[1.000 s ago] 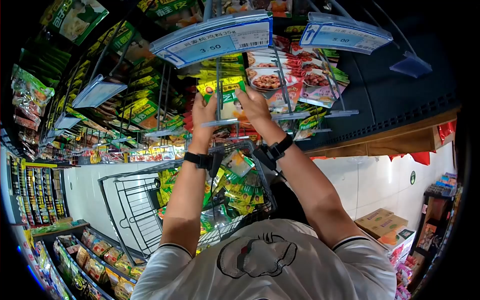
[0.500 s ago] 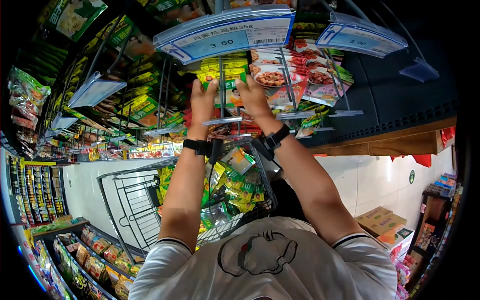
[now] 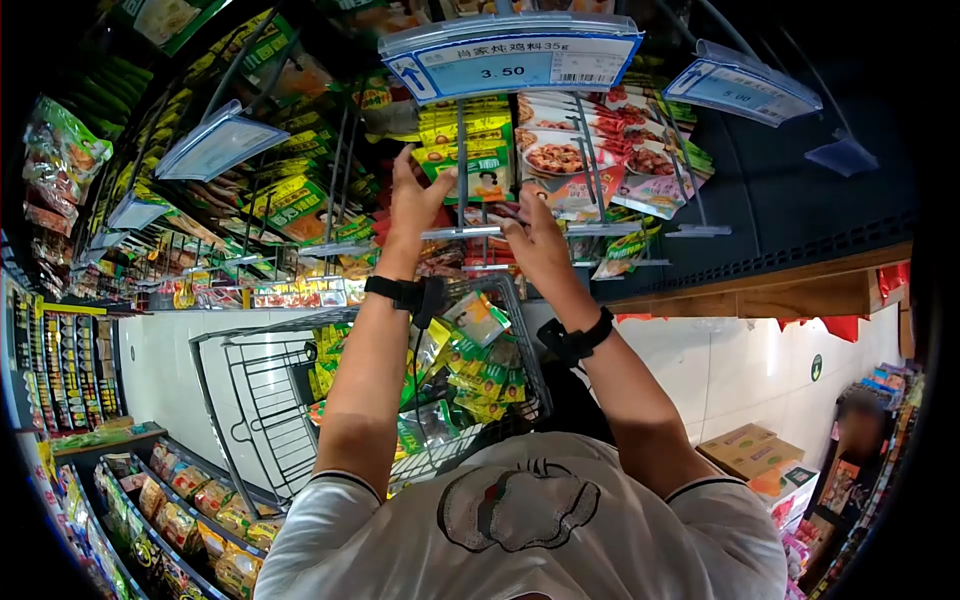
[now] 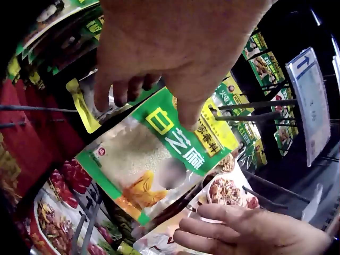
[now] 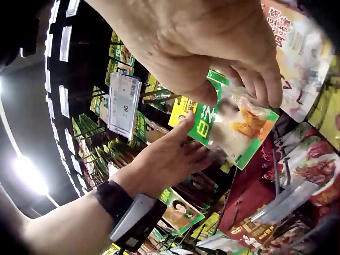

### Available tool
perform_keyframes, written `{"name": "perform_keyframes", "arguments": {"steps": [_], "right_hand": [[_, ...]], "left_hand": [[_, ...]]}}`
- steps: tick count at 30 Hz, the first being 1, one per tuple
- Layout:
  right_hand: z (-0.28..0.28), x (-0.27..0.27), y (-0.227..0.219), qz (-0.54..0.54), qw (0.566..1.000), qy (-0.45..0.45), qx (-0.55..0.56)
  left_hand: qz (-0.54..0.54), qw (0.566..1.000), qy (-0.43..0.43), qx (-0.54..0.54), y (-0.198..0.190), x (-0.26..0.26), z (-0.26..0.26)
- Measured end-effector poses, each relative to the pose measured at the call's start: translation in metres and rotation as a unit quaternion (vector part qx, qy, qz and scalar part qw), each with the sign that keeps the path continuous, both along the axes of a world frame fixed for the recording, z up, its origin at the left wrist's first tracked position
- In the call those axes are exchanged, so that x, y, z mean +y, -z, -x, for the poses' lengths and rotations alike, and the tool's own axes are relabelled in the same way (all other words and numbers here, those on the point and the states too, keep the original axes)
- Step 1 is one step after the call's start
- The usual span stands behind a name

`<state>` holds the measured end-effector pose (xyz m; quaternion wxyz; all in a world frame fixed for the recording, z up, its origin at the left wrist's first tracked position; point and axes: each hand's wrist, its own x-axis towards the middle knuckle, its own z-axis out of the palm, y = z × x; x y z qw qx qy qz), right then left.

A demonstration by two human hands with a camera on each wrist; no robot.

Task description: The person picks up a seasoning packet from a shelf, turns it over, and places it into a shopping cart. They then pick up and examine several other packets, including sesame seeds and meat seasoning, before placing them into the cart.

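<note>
A green and yellow packet (image 3: 485, 172) hangs at the front of a row on a rack hook; its picture side shows in the left wrist view (image 4: 130, 151) and the right wrist view (image 5: 228, 133). At its left edge is my left hand (image 3: 415, 200), fingers spread, thumb at or just over the packet; whether they touch cannot be told. My right hand (image 3: 542, 243) is lower right of the packet, apart from it, fingers loosely bent with nothing held. In the left wrist view that hand (image 4: 249, 231) lies below the packet's corner.
A price label (image 3: 510, 68) juts out above the packet. Other packets (image 3: 565, 155) hang to the right, and more (image 3: 300, 215) to the left, between metal hooks. Below stands a wire cart (image 3: 265, 400) holding several packets (image 3: 480, 375). Cartons (image 3: 750, 450) and a person (image 3: 858, 430) are at the right.
Both hands were at the packet's two sides; the right has moved down and right off it, and the left has spread its thumb and fingers. The packet still hangs on the rack.
</note>
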<state>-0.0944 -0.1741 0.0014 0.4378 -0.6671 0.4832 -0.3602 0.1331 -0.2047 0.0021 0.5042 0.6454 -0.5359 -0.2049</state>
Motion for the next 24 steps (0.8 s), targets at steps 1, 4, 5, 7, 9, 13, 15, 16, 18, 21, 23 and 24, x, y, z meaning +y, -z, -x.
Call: {"name": "perform_keyframes", "arguments": {"steps": [1, 4, 5, 7, 9, 13, 15, 16, 18, 21, 23, 24], "right_hand": [[0.004, 0.003, -0.006, -0.027, 0.999, -0.004, 0.022], [0.012, 0.011, 0.005, -0.004, 1.0, -0.023, -0.004], [0.014, 0.013, 0.01, 0.021, 0.999, -0.031, -0.028], [0.019, 0.016, 0.01, 0.012, 0.999, -0.032, -0.02], [0.022, 0.018, 0.008, -0.007, 0.999, -0.037, -0.024], [0.032, 0.023, 0.002, -0.05, 0.996, -0.036, -0.057], [0.036, 0.027, 0.003, -0.065, 0.996, -0.037, -0.055], [0.039, 0.028, 0.002, -0.073, 0.995, -0.042, -0.044], [0.039, 0.03, 0.004, -0.083, 0.994, -0.052, -0.044], [0.039, 0.038, 0.015, -0.084, 0.992, -0.065, -0.061], [0.041, 0.039, 0.019, -0.079, 0.993, -0.073, -0.052], [0.042, 0.04, 0.019, -0.095, 0.991, -0.076, -0.059]], "left_hand": [[-0.027, 0.999, -0.01, -0.035, 0.002, -0.002, 0.0], [-0.042, 0.996, -0.035, -0.07, 0.014, -0.014, 0.002], [-0.039, 0.996, -0.037, -0.076, 0.018, -0.02, 0.002], [-0.049, 0.995, -0.043, -0.078, 0.013, -0.022, 0.005], [-0.08, 0.995, -0.036, -0.044, -0.004, -0.013, 0.01], [-0.088, 0.99, 0.022, 0.11, -0.044, 0.012, 0.015], [-0.043, 0.966, 0.044, 0.252, -0.042, 0.013, 0.009], [-0.017, 0.926, 0.063, 0.373, -0.044, 0.013, 0.006], [-0.039, 0.926, 0.047, 0.372, -0.048, 0.009, 0.0], [-0.036, 0.939, 0.032, 0.341, -0.049, -0.004, -0.002], [-0.007, 0.932, 0.032, 0.36, -0.048, -0.013, -0.002], [0.003, 0.936, 0.033, 0.351, -0.042, -0.018, -0.005]]}}
